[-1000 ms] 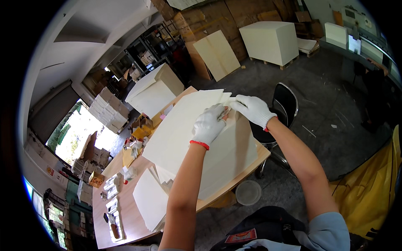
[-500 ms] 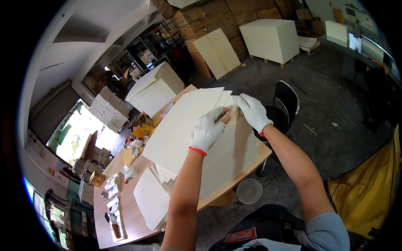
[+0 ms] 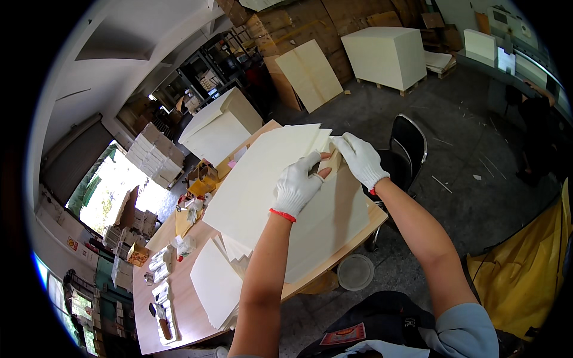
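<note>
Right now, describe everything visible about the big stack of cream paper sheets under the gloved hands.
The big stack of cream paper sheets lies flat on the long wooden table, its large, plain rectangular sheets slightly fanned so that several corners show at the far end. The surface looks matte and unprinted. The white-gloved left hand rests on the top sheet, while the white-gloved right hand pinches the far corner, apparently lifting it. More cream sheets stick out from beneath the stack toward the near-left side.
</note>
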`<action>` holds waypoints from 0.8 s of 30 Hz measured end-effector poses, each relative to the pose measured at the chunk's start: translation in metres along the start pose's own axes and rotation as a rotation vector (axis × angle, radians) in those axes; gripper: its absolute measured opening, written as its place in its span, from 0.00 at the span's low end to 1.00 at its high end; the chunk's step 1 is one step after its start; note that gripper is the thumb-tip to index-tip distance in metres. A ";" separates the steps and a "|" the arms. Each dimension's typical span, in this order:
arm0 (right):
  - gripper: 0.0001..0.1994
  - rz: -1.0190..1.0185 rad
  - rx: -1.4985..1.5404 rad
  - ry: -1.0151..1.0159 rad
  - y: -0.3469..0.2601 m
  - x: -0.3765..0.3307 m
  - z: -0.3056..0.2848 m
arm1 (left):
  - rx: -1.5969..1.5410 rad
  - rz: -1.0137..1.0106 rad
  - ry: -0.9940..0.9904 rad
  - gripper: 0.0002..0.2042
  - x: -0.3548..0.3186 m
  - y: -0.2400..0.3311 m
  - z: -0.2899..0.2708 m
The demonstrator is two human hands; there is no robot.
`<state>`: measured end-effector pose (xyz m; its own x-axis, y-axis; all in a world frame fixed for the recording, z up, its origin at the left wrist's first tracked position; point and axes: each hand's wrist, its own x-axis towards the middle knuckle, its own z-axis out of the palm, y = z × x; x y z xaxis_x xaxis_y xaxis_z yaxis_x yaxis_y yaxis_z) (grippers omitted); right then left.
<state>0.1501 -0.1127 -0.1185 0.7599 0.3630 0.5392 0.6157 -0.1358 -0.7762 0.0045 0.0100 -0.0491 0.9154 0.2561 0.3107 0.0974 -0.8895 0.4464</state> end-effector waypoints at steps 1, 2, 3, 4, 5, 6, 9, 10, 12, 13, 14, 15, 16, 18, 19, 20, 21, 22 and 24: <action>0.28 -0.001 0.004 -0.005 0.000 0.000 0.000 | -0.013 0.018 0.025 0.17 0.000 -0.001 0.001; 0.28 -0.001 0.007 -0.011 0.000 0.000 0.000 | -0.011 -0.007 0.001 0.17 0.000 -0.001 0.000; 0.28 0.000 0.009 -0.017 0.000 0.001 0.000 | -0.011 -0.032 -0.023 0.17 0.000 0.000 -0.002; 0.28 0.009 0.011 -0.028 0.000 0.001 -0.001 | -0.011 -0.057 -0.048 0.17 0.000 0.001 -0.002; 0.28 0.018 0.014 -0.038 0.000 0.001 -0.001 | -0.011 -0.063 -0.038 0.16 0.000 0.002 -0.002; 0.27 0.034 0.018 -0.054 -0.003 0.001 -0.004 | -0.010 -0.069 -0.028 0.16 0.000 0.002 -0.003; 0.27 0.047 -0.026 -0.080 -0.005 0.000 -0.004 | -0.013 -0.058 -0.004 0.15 0.000 0.004 -0.004; 0.27 0.045 -0.034 -0.081 -0.005 0.000 -0.004 | -0.014 -0.049 0.003 0.15 0.000 0.005 -0.004; 0.27 0.041 -0.034 -0.076 -0.004 0.001 -0.004 | -0.004 -0.031 -0.019 0.15 0.001 -0.002 -0.002; 0.27 0.039 -0.028 -0.072 -0.003 0.001 -0.003 | 0.002 -0.022 -0.031 0.15 0.001 -0.003 -0.002; 0.26 0.036 -0.023 -0.068 -0.002 0.001 -0.002 | 0.021 -0.017 -0.020 0.15 0.000 -0.004 -0.001; 0.26 0.035 -0.022 -0.064 -0.001 0.001 -0.001 | 0.038 -0.011 -0.011 0.15 -0.001 0.002 -0.001; 0.26 0.035 -0.024 -0.062 0.001 0.001 -0.001 | 0.056 -0.005 -0.001 0.15 -0.002 0.005 -0.001; 0.26 0.036 -0.028 -0.062 0.001 0.001 -0.002 | 0.036 0.001 0.012 0.15 0.000 0.001 0.002; 0.26 0.038 -0.031 -0.062 0.001 0.001 -0.002 | 0.027 0.004 0.019 0.16 0.000 0.000 0.002; 0.26 0.040 -0.034 -0.062 0.001 0.001 -0.003 | 0.030 0.005 0.012 0.15 0.001 0.001 0.002; 0.26 0.043 -0.035 -0.063 0.000 0.001 -0.003 | 0.033 0.005 0.006 0.15 0.000 0.002 0.001; 0.26 0.049 -0.028 -0.068 -0.001 0.001 -0.004 | 0.037 0.005 -0.001 0.15 0.000 0.002 0.001; 0.26 0.066 -0.007 -0.085 -0.007 0.000 -0.007 | 0.035 0.076 0.059 0.14 0.001 -0.005 0.004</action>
<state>0.1473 -0.1184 -0.1113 0.7786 0.4299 0.4570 0.5663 -0.1679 -0.8069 0.0061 0.0132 -0.0546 0.8961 0.2085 0.3918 0.0433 -0.9196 0.3903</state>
